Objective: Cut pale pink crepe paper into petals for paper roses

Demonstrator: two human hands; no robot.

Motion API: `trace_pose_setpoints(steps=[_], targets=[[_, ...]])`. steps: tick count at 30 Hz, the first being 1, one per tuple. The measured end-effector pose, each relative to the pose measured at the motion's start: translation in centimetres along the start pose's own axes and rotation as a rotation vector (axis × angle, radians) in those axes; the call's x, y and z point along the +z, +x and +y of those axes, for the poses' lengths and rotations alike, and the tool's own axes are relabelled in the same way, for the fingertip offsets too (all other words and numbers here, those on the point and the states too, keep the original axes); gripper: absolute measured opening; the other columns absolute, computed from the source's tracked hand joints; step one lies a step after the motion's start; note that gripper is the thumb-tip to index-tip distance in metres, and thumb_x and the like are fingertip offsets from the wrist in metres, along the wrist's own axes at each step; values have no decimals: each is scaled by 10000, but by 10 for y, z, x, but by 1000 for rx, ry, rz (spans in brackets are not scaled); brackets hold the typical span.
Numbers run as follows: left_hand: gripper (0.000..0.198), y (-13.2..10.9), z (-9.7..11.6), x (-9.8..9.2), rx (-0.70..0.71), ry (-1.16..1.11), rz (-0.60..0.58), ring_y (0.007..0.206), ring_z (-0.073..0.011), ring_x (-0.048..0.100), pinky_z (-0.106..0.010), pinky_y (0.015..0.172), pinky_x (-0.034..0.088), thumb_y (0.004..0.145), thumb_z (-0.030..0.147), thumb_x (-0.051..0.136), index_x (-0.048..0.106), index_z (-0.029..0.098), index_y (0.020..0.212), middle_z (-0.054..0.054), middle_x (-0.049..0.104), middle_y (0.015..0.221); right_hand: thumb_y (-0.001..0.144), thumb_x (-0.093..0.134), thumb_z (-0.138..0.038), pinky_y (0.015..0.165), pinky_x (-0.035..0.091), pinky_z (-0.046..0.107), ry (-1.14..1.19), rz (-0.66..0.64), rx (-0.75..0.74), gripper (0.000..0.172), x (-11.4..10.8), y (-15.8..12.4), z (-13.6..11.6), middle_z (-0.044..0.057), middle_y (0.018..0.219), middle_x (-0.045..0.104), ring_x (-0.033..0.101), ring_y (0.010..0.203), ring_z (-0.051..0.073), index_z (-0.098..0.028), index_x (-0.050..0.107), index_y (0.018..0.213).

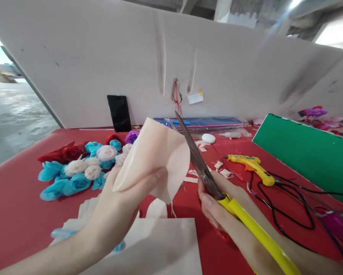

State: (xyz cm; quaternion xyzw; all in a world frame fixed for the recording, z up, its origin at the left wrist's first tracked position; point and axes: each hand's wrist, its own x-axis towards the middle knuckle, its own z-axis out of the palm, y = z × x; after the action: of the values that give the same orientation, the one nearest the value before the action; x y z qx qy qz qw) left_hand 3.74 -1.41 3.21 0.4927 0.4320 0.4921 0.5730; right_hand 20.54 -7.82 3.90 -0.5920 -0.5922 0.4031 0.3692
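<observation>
My left hand [118, 208] is closed on a cream sheet [160, 149], thumb across its front, and the sheet bends into a loose curve. Whether it is paper or thin cloth I cannot tell. In my right hand [227, 206] is a pair of scissors [198, 160] with yellow handles, the blades pointing up and left, slightly parted. The blades lie close by the sheet's right edge; whether they touch it is unclear. Something red shows under the right fingers. Below the hands lie more cream sheets [177, 244] and a cut piece with a rounded end [157, 209].
Blue, white and red handmade flowers [76, 173] are grouped at left. A phone [119, 113] leans on the white panel [102, 57]. Cream scraps [225, 173] lie behind my right hand. A yellow glue gun [251, 164], black cable [291, 225] and green board [305, 152] occupy the right.
</observation>
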Motion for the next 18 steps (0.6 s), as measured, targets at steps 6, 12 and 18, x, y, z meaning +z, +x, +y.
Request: trace_pose_setpoints(steps=[6,12,18], targets=[[173,3,4,-4,37,33,-11,809,-221,627,-251,626,481,698,304,713,689,219,848,5,699,827,882,465,-359,326,223,181,-46,42,-34,159,0,-2,-2,-86,479,350,304,386,69,-225,451,798],[159,5,5,-3,2,-42,64,866,-217,655,-222,665,506,633,286,779,675,221,735,30,706,790,889,474,-394,331,188,186,-30,47,-51,207,0,-2,-2,-86,467,341,284,388,61,-219,458,780],[150,7,8,-3,3,-119,6,658,-145,605,-181,595,508,602,211,788,638,202,601,64,612,574,900,470,-409,312,213,158,-5,66,-38,246,1,-2,-2,-97,462,332,271,368,44,-223,445,740]])
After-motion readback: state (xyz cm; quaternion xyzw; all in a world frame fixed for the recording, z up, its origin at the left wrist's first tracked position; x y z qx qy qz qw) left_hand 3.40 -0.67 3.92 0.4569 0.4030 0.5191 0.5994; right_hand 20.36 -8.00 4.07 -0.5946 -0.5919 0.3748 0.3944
